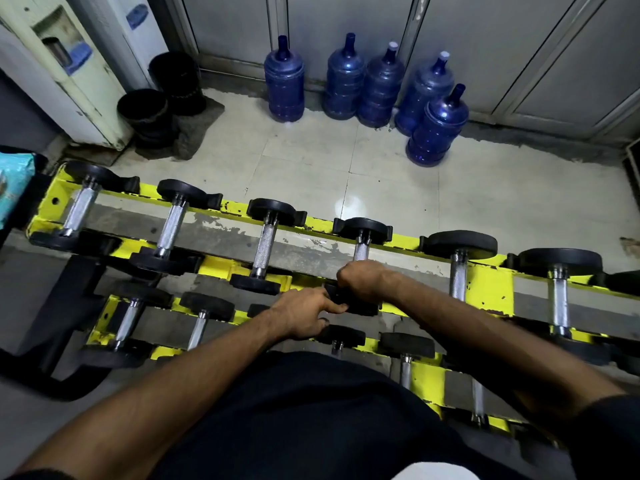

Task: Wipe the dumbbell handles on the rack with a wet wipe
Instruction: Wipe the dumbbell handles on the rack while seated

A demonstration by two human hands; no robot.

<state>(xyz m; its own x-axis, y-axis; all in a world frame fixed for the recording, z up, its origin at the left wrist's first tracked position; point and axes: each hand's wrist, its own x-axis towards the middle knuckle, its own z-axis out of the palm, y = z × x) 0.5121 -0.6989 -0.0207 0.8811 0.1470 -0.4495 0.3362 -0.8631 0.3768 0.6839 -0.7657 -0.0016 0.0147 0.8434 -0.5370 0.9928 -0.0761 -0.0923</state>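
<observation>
Fingers (346,276) of right hand (363,280) wrap the dumbbell handle (361,251).

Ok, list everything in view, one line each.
Dumbbells: six on top tier, more below, black, steel handles.
Rack: one, yellow, foreground.
Water bottles: five, blue, by wall.
Buckets: two stacks, black, upper left.
Dispenser: one, cream, top left.
Packet: one, teal, left edge.
Right hand: grips handle of fourth dumbbell; no wipe visible.
Left hand: fingers touch its near weight.
</observation>
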